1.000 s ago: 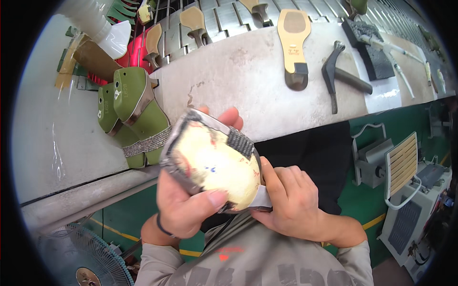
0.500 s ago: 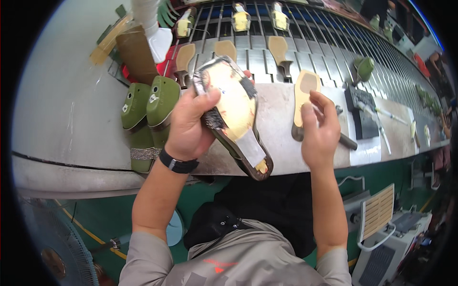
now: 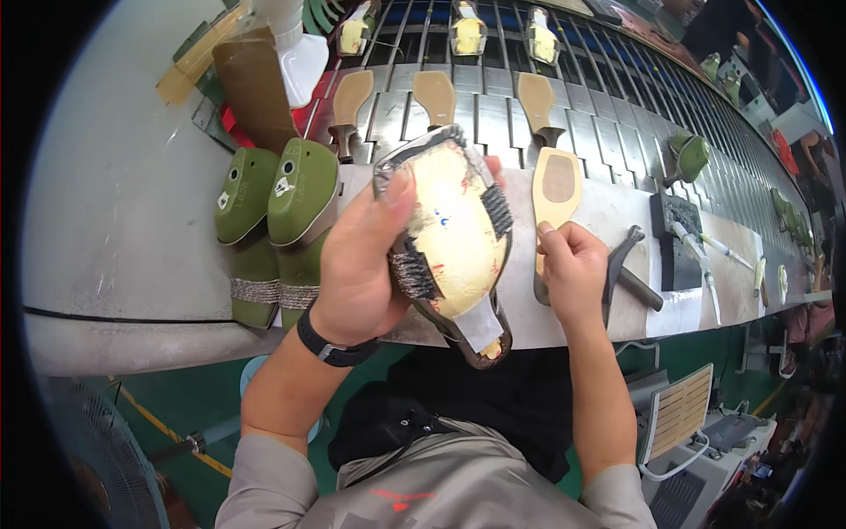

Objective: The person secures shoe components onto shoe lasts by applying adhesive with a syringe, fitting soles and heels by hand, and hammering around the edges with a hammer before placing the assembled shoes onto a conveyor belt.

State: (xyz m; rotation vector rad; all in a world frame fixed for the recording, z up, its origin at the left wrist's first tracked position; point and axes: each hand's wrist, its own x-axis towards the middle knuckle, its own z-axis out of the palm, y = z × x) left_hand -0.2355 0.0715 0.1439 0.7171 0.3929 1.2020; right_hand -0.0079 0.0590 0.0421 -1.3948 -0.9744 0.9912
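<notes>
My left hand (image 3: 366, 256) is wrapped round a lasted shoe upper (image 3: 449, 229), held bottom up over the bench edge. Its toe end points away from me, and its cream underside shows dark roughened patches on both sides. To the right of it, a beige shoe sole (image 3: 558, 181) with a heel lies on the bench. My right hand (image 3: 575, 271) is closed at the narrow middle of this sole, thumb and forefinger pinched on its edge; the other fingers are curled in. Just right of that hand lies a hammer (image 3: 624, 256).
Two green lasts (image 3: 304, 198) stand at the left by a brown board (image 3: 256, 88). Several beige soles (image 3: 434, 95) line the slatted metal conveyor (image 3: 493, 115), with lasted uppers (image 3: 467, 31) behind. A black block (image 3: 677, 225) with brushes sits at the right. A fan (image 3: 92, 467) stands lower left.
My right hand has come down from above the beige sole and closed on its edge. The upper in my left hand has shifted slightly right and nearer to me.
</notes>
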